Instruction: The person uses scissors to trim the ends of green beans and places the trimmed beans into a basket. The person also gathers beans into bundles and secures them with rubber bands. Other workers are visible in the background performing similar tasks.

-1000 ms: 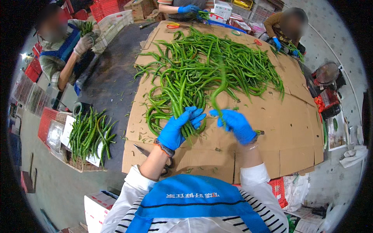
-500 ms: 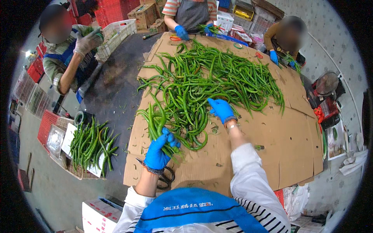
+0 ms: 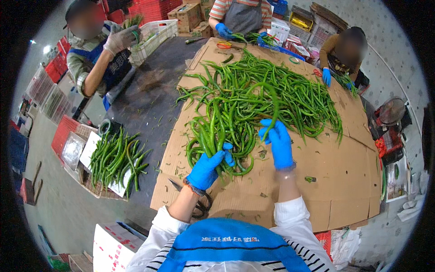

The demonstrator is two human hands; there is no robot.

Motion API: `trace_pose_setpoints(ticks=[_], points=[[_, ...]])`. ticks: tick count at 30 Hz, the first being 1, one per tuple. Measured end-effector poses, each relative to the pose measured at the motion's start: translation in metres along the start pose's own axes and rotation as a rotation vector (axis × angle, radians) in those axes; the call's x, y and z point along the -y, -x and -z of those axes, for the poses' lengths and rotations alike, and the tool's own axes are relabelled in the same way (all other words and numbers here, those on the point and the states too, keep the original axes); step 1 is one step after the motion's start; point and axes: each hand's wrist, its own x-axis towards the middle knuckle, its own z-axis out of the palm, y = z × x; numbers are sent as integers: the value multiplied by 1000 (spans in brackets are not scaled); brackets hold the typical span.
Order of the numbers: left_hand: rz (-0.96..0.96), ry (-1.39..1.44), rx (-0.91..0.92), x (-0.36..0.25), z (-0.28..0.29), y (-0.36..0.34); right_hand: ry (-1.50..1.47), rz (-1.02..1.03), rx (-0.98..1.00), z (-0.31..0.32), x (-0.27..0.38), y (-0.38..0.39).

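A heap of long green chili peppers covers the middle of a cardboard sheet. My left hand, in a blue glove, is closed around a bunch of long peppers at the near left of the heap. My right hand, also blue-gloved, pinches the lower end of a single curved pepper, raised over the heap's near edge. Dark-handled scissors lie below my left wrist, partly hidden behind it.
Three co-workers stand round the table's far side, handling greens. A basket with more peppers sits at the left on the dark tabletop. A white crate is at back left, a fan at right.
Half a second ago my right hand reached into the heap; now it has lifted a pepper. My left hand, still holding its bunch, has shifted rightward and upward in view.
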Motion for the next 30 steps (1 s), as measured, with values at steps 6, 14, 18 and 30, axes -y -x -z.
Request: trace_pose_setpoints(ticks=[6,14,18,30], points=[[35,-157,-200,1,-6,0,271,170,51,-72,51,64],[36,-32,-233,-6,-13,9,-218,157,-82,-102,24,78],[37,-43,-254,1,-6,7,92,271,-55,-100,15,74],[34,-119,-330,-10,-15,7,536,422,206,-79,12,80]])
